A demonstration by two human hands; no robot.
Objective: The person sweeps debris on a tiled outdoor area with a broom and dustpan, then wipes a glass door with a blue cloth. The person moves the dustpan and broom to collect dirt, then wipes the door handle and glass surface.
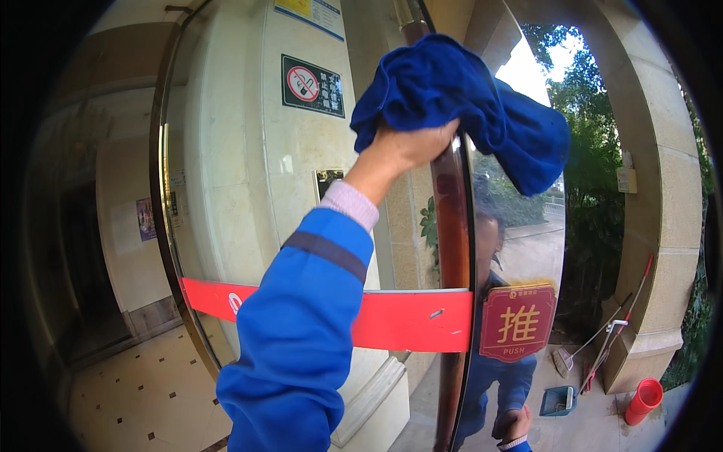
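Observation:
A blue cloth (435, 85) is bunched in my left hand (415, 144), raised high and pressed around the long reddish-brown door handle bar (453, 237). One end of the cloth hangs to the right across the glass door (525, 243). Beneath the cloth most of my left fingers are hidden. Low at the right, my right hand (521, 425) grips the edge of the glass door, with its fingers partly out of sight. The pane mirrors a person in blue clothing. A dark red plaque (517, 322) with writing is fixed to the glass beside the handle.
A red band (412, 320) crosses the glass behind my left arm. Outside at right stand a stone pillar (649, 226), a broom (563, 361), a teal dustpan (558, 400) and a red bucket (644, 401). A no-smoking sign (312, 85) hangs on the pale wall.

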